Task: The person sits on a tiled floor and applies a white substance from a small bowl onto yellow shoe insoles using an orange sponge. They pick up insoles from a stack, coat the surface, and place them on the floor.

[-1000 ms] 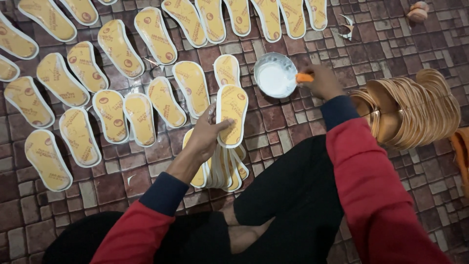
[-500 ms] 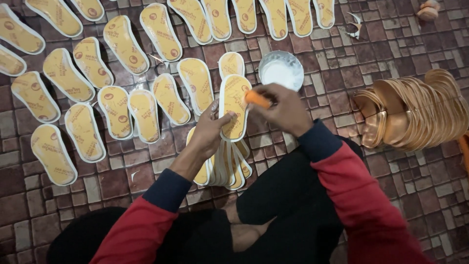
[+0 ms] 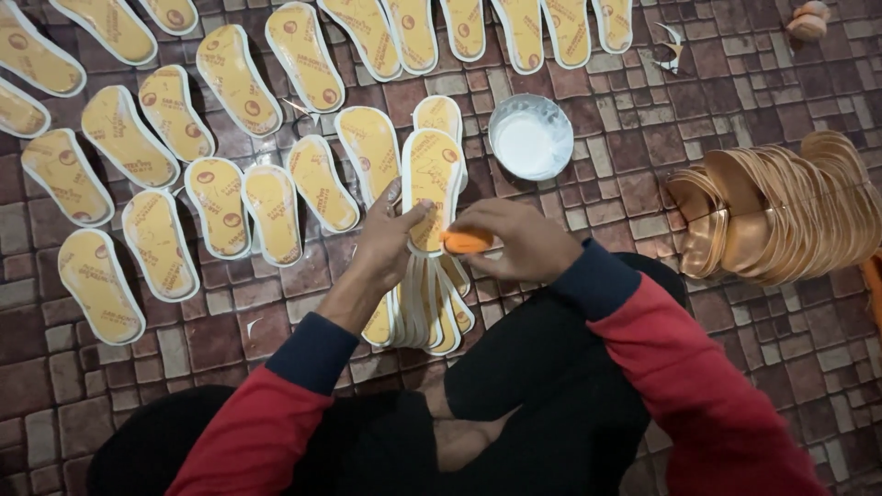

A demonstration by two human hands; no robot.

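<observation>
My left hand (image 3: 386, 241) holds a yellow shoe insole with a white rim (image 3: 432, 184) by its lower left edge, tilted up over a fanned stack of like insoles (image 3: 423, 308). Across from it, my right hand (image 3: 524, 241) grips an orange brush handle (image 3: 467, 242) and presses its tip against the lower end of the held insole. A round bowl of white glue (image 3: 530, 138) sits on the brick floor just beyond the insole, to the right.
Several yellow insoles (image 3: 230, 197) lie spread in rows over the brick floor (image 3: 643, 129) to the left and along the top. A pile of tan curved straps (image 3: 781, 211) lies at the right. My black-trousered legs (image 3: 542, 386) fill the bottom.
My right hand drew the orange brush back from the glue bowl to the insole and down to its lower end. The left hand kept hold of the insole.
</observation>
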